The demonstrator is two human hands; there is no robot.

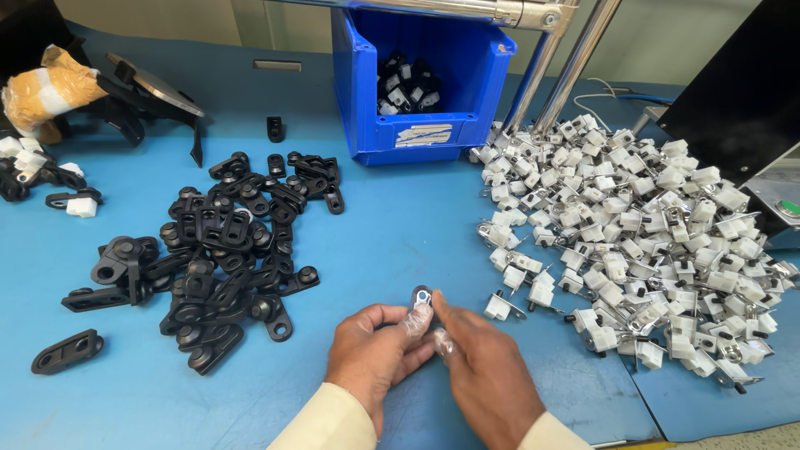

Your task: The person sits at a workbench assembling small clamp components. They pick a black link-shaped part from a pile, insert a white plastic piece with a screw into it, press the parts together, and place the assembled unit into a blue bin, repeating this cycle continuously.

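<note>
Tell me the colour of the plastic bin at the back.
Blue plastic bin, clearest in the head view.

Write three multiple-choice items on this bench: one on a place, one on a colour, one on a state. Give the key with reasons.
1. Where does the pile of white parts lie?
A. right of the hands
B. inside the bin
C. left of the black parts

2. What colour is the bin?
A. red
B. blue
C. grey

3. How is the small black part held?
A. lying loose on the table
B. by the right hand alone
C. pinched between both hands

Key:
1 A, the white pile spreads over the table's right side, with the black parts on the left.
2 B, its walls are plain blue.
3 C, fingertips of the left hand and right hand meet on it, above the table.
</note>
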